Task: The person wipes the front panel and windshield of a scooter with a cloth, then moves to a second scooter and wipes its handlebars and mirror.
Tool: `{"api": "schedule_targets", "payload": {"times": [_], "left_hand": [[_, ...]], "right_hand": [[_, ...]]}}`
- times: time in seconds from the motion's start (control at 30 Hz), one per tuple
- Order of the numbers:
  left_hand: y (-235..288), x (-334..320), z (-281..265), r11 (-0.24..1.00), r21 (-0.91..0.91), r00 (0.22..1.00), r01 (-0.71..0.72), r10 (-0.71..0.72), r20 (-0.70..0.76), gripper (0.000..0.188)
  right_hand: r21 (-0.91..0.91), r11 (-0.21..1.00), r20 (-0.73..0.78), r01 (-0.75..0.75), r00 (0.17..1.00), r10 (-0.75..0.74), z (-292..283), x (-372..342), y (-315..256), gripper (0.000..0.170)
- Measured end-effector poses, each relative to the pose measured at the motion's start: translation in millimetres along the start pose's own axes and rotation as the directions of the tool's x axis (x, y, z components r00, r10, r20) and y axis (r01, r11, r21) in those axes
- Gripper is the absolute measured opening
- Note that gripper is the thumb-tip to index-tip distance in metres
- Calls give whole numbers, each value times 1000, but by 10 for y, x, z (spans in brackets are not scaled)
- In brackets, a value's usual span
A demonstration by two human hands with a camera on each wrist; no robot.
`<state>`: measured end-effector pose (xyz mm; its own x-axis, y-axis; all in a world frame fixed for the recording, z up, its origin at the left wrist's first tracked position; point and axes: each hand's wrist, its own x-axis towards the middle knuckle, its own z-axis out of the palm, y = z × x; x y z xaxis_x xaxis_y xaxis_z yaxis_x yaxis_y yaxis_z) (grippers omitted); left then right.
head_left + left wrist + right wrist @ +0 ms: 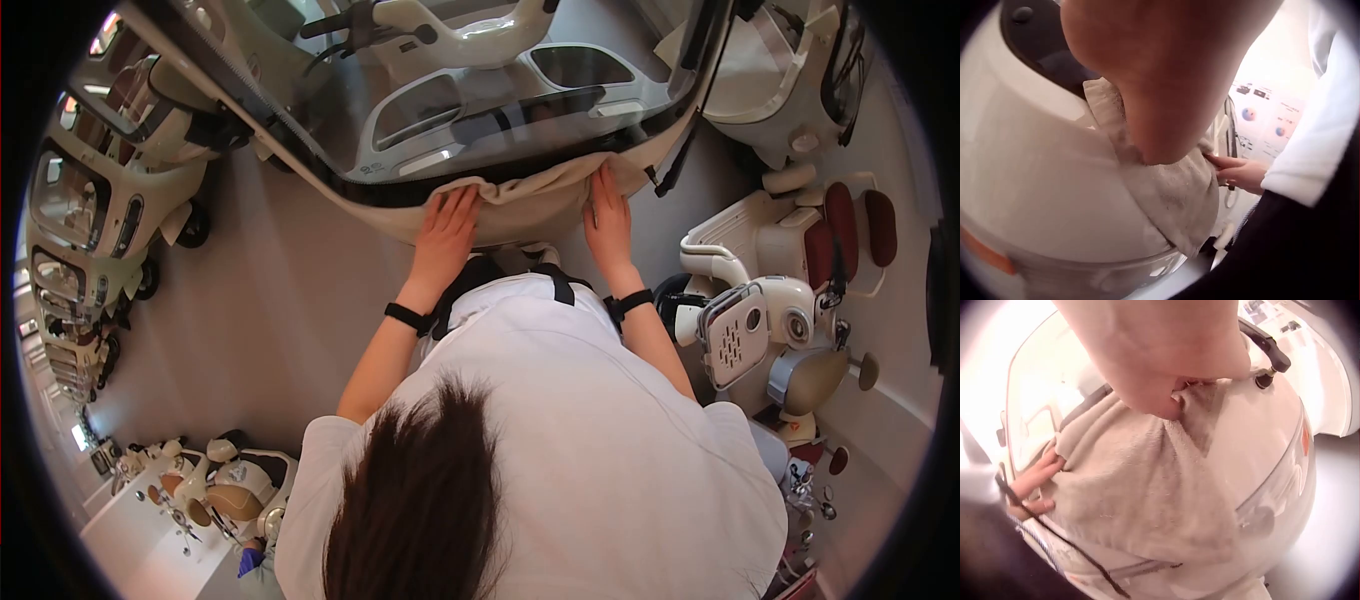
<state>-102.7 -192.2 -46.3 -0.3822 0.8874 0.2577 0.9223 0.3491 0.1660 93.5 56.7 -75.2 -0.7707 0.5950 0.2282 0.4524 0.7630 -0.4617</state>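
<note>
A beige cloth (535,188) lies across the cream front panel (1054,175) of a small vehicle, just below its windshield (520,130). My left hand (447,235) rests on the left part of the cloth, fingers straight and pointing toward the glass. On the right part, my right hand (608,225) presses with extended fingers. Between the two hands the cloth's upper edge rises in folds. The right wrist view shows the cloth (1129,481) creased beneath the right hand and hanging down over the panel. My forearms hide much of each hand in its own wrist view.
A black wiper arm (680,150) stands at the windshield's right end. Light-coloured small vehicles (100,210) line the left side. Scooters with dark red seats (840,230) stand close on the right, and more scooters (230,480) are behind at left.
</note>
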Motion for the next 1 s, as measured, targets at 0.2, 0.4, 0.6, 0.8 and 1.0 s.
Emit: {"api": "schedule_targets", "payload": {"times": [0.2,0.4,0.6,0.8,1.0], "left_hand": [[283,637,-10,949,-23,950,-313,313,13,64],[722,1175,0,925,-90,927,-369,359,-107,58],[984,1409,80,924,-27,919,-381,375,-127,54],[910,1257,243,923,-22,922,-385,385,38,65],[794,1138,174,917,-66,911,-394,399,101,64]], "right_hand": [[326,919,-139,-221,951,277,189,351,459,69],[416,895,-362,-161,873,326,55,1028,734,70],[563,796,-387,-223,780,492,-133,1446,892,59],[464,844,-418,-267,775,475,88,1220,975,59],[489,801,-357,-346,758,546,109,1052,695,59]]}}
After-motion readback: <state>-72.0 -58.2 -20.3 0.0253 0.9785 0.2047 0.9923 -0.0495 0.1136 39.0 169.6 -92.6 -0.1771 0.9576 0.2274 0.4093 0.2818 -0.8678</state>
